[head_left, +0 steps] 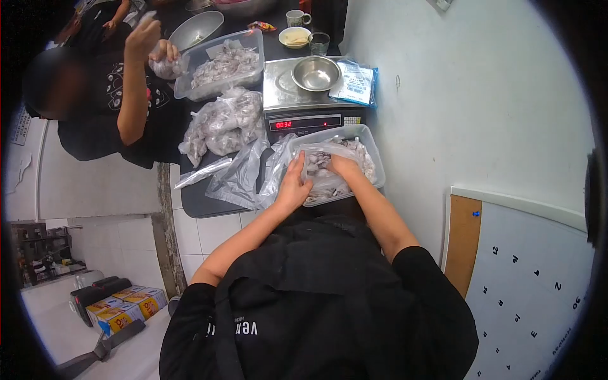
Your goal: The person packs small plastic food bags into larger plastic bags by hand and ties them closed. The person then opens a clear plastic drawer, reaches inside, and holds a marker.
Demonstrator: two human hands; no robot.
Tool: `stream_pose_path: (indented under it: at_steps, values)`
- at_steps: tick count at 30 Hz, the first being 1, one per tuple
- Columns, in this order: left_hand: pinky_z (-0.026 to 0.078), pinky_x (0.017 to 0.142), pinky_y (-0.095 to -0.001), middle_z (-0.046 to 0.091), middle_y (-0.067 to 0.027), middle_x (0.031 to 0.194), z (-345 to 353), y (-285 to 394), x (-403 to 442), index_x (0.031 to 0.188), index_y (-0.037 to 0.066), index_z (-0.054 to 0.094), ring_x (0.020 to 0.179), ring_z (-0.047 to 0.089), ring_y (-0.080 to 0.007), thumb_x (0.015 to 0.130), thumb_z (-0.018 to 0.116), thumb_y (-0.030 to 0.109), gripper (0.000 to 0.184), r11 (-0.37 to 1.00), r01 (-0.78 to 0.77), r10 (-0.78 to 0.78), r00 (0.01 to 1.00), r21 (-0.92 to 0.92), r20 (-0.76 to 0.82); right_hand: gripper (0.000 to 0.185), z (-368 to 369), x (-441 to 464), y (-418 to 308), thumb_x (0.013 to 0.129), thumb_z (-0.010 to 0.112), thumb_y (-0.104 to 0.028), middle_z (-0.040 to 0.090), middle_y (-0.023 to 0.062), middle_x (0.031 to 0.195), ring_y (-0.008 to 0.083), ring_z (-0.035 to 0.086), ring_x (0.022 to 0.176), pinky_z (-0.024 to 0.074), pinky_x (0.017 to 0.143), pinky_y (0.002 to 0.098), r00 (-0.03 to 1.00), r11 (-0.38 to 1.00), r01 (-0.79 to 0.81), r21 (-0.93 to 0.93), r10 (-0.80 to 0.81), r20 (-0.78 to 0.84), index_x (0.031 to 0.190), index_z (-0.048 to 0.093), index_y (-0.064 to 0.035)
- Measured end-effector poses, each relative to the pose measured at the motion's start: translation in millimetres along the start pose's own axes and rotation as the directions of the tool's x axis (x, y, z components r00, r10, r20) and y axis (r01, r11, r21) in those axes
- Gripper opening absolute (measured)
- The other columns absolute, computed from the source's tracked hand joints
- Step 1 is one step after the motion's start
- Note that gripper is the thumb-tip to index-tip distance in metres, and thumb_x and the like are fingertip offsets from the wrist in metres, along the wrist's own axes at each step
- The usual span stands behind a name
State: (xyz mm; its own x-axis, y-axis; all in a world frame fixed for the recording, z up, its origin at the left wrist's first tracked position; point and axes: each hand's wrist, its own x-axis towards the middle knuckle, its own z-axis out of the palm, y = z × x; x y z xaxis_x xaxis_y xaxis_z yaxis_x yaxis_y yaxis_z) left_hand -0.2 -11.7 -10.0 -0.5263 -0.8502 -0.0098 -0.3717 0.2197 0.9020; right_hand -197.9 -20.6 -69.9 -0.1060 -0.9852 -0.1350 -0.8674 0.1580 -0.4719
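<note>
Black apron (297, 316) is filling the near view, below both hands. Clear bag (316, 168) is lying between the hands, in a tub (375, 155) of greyish pieces (362, 151). Left hand (294, 189) is flanking the bag, thumb and fingers standing apart; whether it is pinching film, cannot tell. Right hand (344, 166) is dipping inside; fingertips hidden, grip cannot be told. Judged: bag is probably handling soft, slippery, sagging under load; best holds, rim and supported base. Beyond the hands, a scale (278, 88) is glowing red; left of them, filled bags (231, 120) are sitting.
</note>
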Motion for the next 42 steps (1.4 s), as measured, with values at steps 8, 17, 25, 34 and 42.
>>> stream_pose_path:
  at_steps: [8,17,25,34,42]
  values:
    - [0.044,0.076,-0.0294,0.040,-0.0235,0.131,-11,1,-3,0.142,0.003,0.026,0.092,0.049,-0.0264,0.071,0.057,0.002,0.077,0.999,0.029,-0.029,1.000,-0.036,0.011,0.029,21,-1,30,0.084,0.050,-0.019,0.061,0.0212,0.106,0.0350,0.057,0.102,0.0442,0.088,0.0441,0.996,0.998,-0.039,0.055,0.043,-0.084,0.108,0.061,-0.0078]
    - [0.047,0.065,-0.0302,0.040,-0.0229,0.131,-1,-4,-3,0.143,0.003,0.023,0.069,0.054,-0.0209,0.071,0.056,0.000,0.078,0.996,-0.053,0.051,0.998,0.066,0.022,0.057,16,-25,-11,0.069,0.072,-0.019,0.054,0.0212,0.118,0.0358,0.049,0.112,0.0386,0.096,0.0408,0.970,0.977,0.139,-0.162,-0.167,-0.178,0.121,0.051,-0.0063]
    - [0.036,0.098,-0.0326,0.033,-0.0259,0.139,-4,2,-5,0.144,0.007,0.021,0.127,0.036,-0.0356,0.073,0.057,0.003,0.080,0.984,0.148,-0.137,0.984,-0.099,0.111,0.042,-12,10,-37,0.078,0.065,-0.027,0.064,0.0146,0.101,0.0299,0.061,0.086,0.0475,0.078,0.0399,0.976,0.980,-0.016,0.197,-0.028,0.218,0.114,0.060,-0.0068]
    - [0.030,0.104,-0.0365,0.036,-0.0262,0.136,4,-19,-2,0.142,0.001,0.021,0.128,0.035,-0.0372,0.075,0.062,0.007,0.079,0.996,-0.069,0.071,0.997,0.053,-0.038,0.031,-57,-14,-33,0.085,0.056,-0.022,0.064,0.0131,0.107,0.0278,0.060,0.099,0.0458,0.086,0.0369,0.968,0.973,0.227,0.049,-0.231,0.098,0.112,0.062,-0.0091]
    - [0.029,0.105,-0.0379,0.034,-0.0269,0.137,-1,0,-6,0.144,0.007,0.019,0.126,0.035,-0.0395,0.078,0.060,0.011,0.079,0.992,0.127,-0.126,0.989,0.001,0.073,0.031,22,-9,19,0.087,0.048,-0.016,0.060,0.0164,0.113,0.0321,0.055,0.108,0.0414,0.092,0.0402,0.973,0.989,0.147,0.025,-0.141,-0.182,0.113,0.060,-0.0070]
